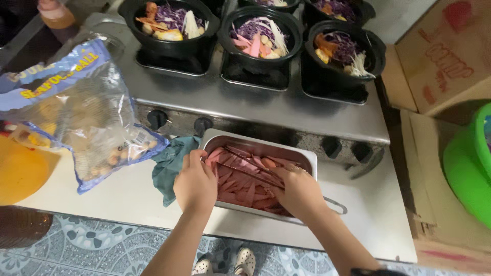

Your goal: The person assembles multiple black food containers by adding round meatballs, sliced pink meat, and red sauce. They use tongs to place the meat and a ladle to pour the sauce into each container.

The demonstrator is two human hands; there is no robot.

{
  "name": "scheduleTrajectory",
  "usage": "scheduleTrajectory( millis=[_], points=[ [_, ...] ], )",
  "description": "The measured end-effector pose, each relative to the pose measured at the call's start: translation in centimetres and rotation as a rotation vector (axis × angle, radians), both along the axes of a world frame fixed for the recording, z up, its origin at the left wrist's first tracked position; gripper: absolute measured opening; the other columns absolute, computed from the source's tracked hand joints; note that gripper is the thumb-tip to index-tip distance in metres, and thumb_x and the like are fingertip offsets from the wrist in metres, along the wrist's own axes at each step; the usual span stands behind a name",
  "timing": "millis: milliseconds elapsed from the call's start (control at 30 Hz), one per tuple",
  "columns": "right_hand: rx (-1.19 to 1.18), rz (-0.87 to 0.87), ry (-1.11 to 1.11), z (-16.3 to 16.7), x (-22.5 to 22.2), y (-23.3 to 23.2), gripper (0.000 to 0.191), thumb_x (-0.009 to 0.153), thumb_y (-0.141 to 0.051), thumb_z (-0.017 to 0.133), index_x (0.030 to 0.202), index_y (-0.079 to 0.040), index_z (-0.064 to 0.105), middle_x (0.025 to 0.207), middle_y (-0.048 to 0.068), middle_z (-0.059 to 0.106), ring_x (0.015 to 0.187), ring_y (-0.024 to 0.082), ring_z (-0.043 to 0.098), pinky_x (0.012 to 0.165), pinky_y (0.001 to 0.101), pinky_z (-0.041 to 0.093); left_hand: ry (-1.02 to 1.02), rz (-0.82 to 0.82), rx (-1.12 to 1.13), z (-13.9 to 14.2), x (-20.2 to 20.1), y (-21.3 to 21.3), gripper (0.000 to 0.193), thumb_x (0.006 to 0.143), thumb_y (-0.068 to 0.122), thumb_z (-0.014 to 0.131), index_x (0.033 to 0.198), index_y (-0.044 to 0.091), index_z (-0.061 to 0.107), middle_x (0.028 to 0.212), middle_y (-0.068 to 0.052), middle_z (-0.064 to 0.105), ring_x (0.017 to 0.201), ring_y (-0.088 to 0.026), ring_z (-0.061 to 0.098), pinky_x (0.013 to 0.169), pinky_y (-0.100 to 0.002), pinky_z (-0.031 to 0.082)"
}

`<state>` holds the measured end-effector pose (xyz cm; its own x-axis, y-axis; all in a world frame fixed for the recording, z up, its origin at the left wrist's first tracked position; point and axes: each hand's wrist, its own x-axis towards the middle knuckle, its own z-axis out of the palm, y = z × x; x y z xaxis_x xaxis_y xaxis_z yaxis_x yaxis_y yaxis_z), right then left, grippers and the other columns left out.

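A steel rectangular tray [307, 159] full of pink sliced sausage strips [240, 186] sits on the white counter in front of the stove. My left hand [195, 181] rests on the tray's left rim, fingers curled over the edge. Inside the tray, my right hand [299, 189] reaches in, fingers down among the slices near a pair of metal tongs [255, 166] lying across the meat. Whether it grips a slice is hidden.
Several black pots [258, 33] with purple cabbage and toppings stand on the steel stove [286, 110]. A clear bag of seafood balls [82, 117] lies left, beside a teal cloth [168, 166] and an orange lid [18, 171]. Cardboard boxes [445, 56] and a green basin [470, 163] are right.
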<state>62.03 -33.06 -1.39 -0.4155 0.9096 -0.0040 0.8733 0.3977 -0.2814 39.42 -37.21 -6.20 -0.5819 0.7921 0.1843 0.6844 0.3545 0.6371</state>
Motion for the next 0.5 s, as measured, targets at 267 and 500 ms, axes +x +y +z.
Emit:
scheduleTrajectory(
  millis=[267, 500],
  points=[
    [0.31, 0.054, 0.289, 1.3, 0.5, -1.4, 0.032, 0.073, -0.022, 0.08, 0.1, -0.006, 0.074, 0.107, 0.011, 0.073, 0.099, 0.034, 0.067, 0.085, 0.0448, 0.052, -0.226, 0.027, 0.18, 0.0, -1.2, 1.0, 0.029, 0.09, 0.009, 0.057, 0.118, 0.011, 0.06, 0.112, -0.017, 0.072, 0.099, -0.042, 0.069, 0.081, -0.051, 0.053],
    [0.409, 0.154, 0.41, 1.3, -1.0, -1.0, 0.013, 0.077, -0.01, 0.075, 0.09, -0.006, 0.074, 0.103, 0.013, 0.073, 0.095, 0.036, 0.067, 0.08, 0.046, 0.051, -0.411, 0.085, 0.159, 1.0, 3.8, -0.2, 0.034, 0.092, 0.005, 0.056, 0.126, 0.006, 0.062, 0.109, -0.022, 0.073, 0.101, -0.04, 0.07, 0.088, -0.047, 0.054]
  ],
)
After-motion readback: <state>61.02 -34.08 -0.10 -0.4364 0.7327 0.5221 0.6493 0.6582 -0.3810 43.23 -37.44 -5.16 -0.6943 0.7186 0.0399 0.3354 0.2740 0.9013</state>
